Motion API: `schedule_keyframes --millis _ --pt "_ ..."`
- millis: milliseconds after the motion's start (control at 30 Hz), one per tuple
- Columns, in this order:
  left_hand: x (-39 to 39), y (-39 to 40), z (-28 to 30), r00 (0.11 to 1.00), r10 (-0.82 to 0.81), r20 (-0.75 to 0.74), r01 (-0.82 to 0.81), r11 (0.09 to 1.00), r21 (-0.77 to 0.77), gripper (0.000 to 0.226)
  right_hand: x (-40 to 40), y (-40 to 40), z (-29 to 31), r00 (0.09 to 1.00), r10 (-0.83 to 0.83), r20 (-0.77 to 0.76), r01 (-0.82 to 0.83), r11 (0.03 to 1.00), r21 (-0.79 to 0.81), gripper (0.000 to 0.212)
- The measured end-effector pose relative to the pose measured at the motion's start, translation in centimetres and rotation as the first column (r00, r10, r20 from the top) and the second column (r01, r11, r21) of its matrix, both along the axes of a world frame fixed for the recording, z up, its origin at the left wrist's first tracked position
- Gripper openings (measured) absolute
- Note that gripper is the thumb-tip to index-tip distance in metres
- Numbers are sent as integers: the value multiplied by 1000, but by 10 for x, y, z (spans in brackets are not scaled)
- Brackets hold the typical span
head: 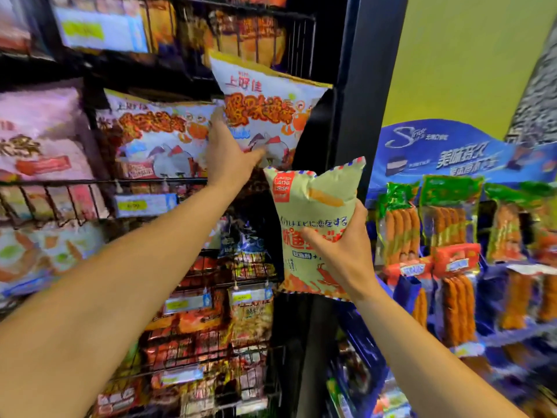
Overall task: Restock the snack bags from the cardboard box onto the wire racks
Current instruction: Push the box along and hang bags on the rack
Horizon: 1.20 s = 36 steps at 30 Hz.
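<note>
Clearly light and puffy, the pale green snack bag (316, 224) crumples where my right hand (340, 251) grips its middle, near the wire rack (90, 188); my left hand (229, 155) pinches the crab-print bag (265, 116) by its lower edge.

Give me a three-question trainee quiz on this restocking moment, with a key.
1. True or false: the right hand grips the pale green snack bag below the bag's middle.
2. Which bag does the left hand touch? A) the white crab-print bag tilted at the rack's right end B) the pink bag at far left C) a sausage pack on the blue display
3. Fill in: the yellow price tag hangs on the front of the ____ rack.

Key
1. True.
2. A; the fingers lie along its left edge, the thumb across its lower front.
3. wire.
</note>
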State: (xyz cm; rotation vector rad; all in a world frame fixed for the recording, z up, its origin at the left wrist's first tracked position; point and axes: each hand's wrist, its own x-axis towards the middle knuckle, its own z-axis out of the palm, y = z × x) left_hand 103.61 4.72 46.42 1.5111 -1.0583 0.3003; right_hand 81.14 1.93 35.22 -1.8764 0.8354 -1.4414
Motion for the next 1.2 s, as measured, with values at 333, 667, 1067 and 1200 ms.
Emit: schedule_keyframes --millis 333,667,1067,1200 --pt "2 1 14 981 137 141 -170 950 263 114 -2 -1 0 997 72 -16 -72 997 12 95" --pt "6 4 15 980 168 103 -197 826 529 114 0 -5 1 995 75 -65 -77 997 -24 98" --pt "-19 9 20 641 267 719 -520 841 152 80 0 2 3 994 71 -81 -74 997 -35 97" --pt "-2 -11 28 682 61 728 -564 677 472 93 -2 1 1 995 48 -90 -52 998 -40 96"
